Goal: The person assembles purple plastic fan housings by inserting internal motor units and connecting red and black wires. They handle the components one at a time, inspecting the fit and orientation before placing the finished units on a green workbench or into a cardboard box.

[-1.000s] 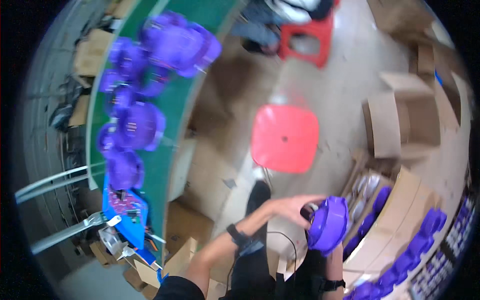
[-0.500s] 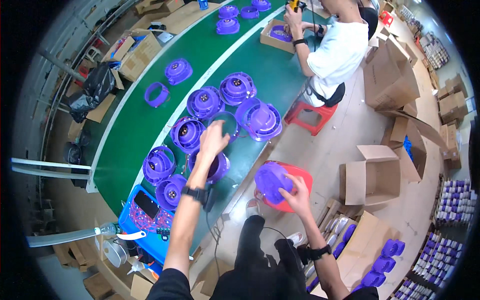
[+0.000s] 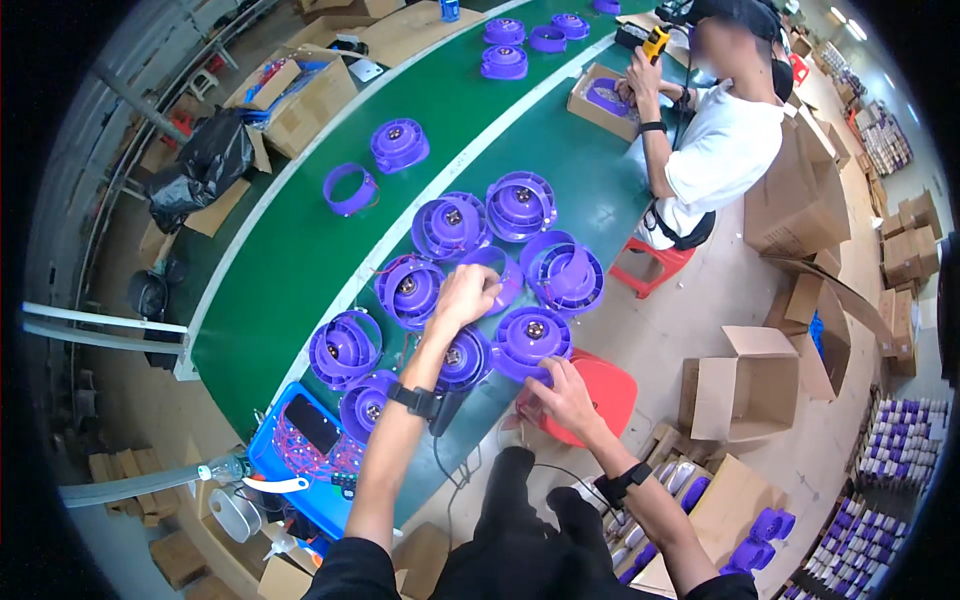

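My left hand (image 3: pixel 465 297) is closed, its fingers pinching the near rim of a purple plastic ring (image 3: pixel 508 276) among the parts on the green table. My right hand (image 3: pixel 568 400) grips the near edge of a round purple plastic housing (image 3: pixel 533 336) at the table's front edge. That housing faces up, with a dark, brass-dotted hub in its middle. Around my hands stand several similar purple housings (image 3: pixel 450 226), some with red wires. One housing (image 3: pixel 465 356) is partly covered by my left wrist.
A blue tray (image 3: pixel 265 452) at the left holds red wires and a phone (image 3: pixel 312 427). A red stool (image 3: pixel 605 400) stands under my right hand. Beyond, a co-worker in a white shirt (image 3: pixel 725 140) holds a yellow tool (image 3: pixel 655 44) over a carton. Open cardboard boxes (image 3: pixel 745 395) stand at the right.
My right hand has brought its purple housing from above the red stool to the table edge, turning its hub upward. My left hand stays at the ring. The whole view has shifted.
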The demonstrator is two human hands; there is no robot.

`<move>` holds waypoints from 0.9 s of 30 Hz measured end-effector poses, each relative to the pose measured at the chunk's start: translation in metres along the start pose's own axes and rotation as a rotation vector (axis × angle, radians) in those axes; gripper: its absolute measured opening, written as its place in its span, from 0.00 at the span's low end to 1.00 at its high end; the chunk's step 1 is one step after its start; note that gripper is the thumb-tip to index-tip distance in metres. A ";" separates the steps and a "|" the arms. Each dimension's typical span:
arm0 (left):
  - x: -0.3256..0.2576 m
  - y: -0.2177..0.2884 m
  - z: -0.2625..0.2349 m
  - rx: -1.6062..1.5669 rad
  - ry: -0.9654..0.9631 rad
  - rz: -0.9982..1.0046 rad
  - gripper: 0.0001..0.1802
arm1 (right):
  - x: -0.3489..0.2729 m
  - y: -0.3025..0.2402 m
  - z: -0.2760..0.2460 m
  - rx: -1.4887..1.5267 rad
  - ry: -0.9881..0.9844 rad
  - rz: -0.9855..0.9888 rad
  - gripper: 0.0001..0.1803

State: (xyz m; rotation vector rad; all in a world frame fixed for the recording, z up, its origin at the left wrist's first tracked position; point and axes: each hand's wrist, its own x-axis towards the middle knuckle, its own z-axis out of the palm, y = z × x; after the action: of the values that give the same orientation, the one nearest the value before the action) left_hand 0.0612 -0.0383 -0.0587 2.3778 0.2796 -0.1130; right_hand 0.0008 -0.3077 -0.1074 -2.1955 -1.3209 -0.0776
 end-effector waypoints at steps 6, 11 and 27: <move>-0.007 0.002 -0.046 -0.198 0.000 0.114 0.12 | 0.000 0.011 0.015 -0.086 -0.152 0.027 0.18; -0.047 0.004 -0.076 -0.529 0.066 0.281 0.10 | 0.004 0.013 0.016 -0.069 -0.156 0.039 0.14; -0.286 0.050 -0.098 -0.862 -0.258 -0.334 0.11 | -0.099 0.004 -0.109 0.533 -0.444 0.490 0.14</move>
State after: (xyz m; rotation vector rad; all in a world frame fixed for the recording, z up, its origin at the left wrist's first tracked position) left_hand -0.2054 -0.0550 0.0922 1.4326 0.4832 -0.3700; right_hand -0.0212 -0.4418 -0.0509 -2.0445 -0.8298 0.8866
